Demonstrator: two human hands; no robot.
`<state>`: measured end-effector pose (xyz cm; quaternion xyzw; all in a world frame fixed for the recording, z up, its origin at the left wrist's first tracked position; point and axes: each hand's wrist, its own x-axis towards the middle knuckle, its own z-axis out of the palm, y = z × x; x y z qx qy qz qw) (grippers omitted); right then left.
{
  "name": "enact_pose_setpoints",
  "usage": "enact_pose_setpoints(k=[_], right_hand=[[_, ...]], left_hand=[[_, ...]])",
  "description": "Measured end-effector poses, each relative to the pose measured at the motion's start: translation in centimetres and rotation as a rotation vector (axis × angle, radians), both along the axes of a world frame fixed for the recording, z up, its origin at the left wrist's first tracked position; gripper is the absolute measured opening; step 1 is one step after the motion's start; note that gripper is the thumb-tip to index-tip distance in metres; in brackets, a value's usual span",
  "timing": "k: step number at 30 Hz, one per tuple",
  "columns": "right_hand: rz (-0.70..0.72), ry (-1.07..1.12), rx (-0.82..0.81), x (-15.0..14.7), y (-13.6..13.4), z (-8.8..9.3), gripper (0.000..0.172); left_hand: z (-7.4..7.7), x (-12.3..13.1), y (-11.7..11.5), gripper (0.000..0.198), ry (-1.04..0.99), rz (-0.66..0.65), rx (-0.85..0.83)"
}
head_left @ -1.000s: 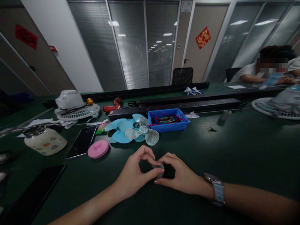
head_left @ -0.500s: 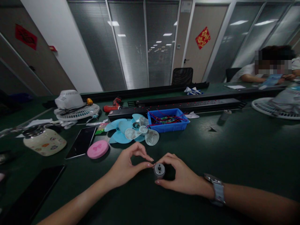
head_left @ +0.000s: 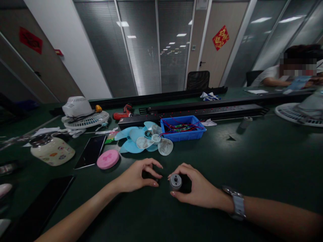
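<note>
My right hand (head_left: 195, 186) wraps its thumb and fingers round a small cylindrical metal motor (head_left: 175, 181), upright at the table, its round end face with a dark centre and small holes turned up. To its left, apart from the motor, is my left hand (head_left: 138, 176). Its index finger is stretched out, while the thumb and another fingertip come close together around a tiny dark piece (head_left: 156, 180), too small to name. A watch with a pale strap (head_left: 237, 203) sits on my right wrist.
Beyond my hands lie blue and clear fan blades (head_left: 151, 139), a blue bin (head_left: 184, 134) with wired circuit boards, and a second metal cylinder (head_left: 244, 124). Leftward are a pink round case (head_left: 108, 159), a phone (head_left: 90, 152) and a cream jug (head_left: 52, 151). Another person sits far right.
My left hand has drawn away from the motor, to the left, and its fingers have spread somewhat. My right hand keeps its hold on the motor. The view has shifted slightly.
</note>
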<state>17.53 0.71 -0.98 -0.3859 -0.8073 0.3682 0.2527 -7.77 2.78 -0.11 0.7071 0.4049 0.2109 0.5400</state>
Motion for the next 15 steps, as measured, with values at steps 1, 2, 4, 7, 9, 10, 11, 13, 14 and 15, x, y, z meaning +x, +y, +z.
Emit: enact_pose_setpoints(k=[1,2,4,7,9,10,11,13,14,15], right_hand=[[0.001,-0.001,-0.002,0.0,0.0,0.0,0.033],[0.001,-0.003,-0.003,0.0,0.0,0.0,0.033],[0.001,-0.003,-0.003,0.0,0.0,-0.1,0.032],[0.004,0.009,0.032,-0.1,0.1,-0.2,0.03],[0.006,0.012,0.064,-0.1,0.2,-0.4,0.028],[0.009,0.012,0.077,-0.1,0.2,-0.4,0.028],[0.012,0.013,0.086,-0.1,0.2,-0.5,0.027],[0.021,0.017,0.096,-0.1,0.2,-0.5,0.027],[0.024,0.02,0.098,-0.1,0.2,-0.5,0.027],[0.024,0.022,0.099,-0.1,0.1,-0.5,0.027]], left_hand=[[0.0,0.2,-0.1,0.047,-0.005,0.031,0.009],[0.1,0.6,-0.3,0.044,-0.02,0.072,0.028],[0.6,1.5,-0.7,0.039,-0.076,0.167,0.088],[1.7,3.3,-1.8,0.036,-0.157,0.283,0.201],[2.3,4.4,-2.5,0.035,-0.187,0.305,0.252],[2.4,4.9,-2.8,0.034,-0.194,0.297,0.255],[2.4,5.2,-3.0,0.032,-0.199,0.286,0.25],[2.3,5.6,-3.3,0.029,-0.202,0.267,0.225],[2.2,5.7,-3.4,0.028,-0.202,0.268,0.216],[2.1,5.7,-3.4,0.028,-0.202,0.272,0.214]])
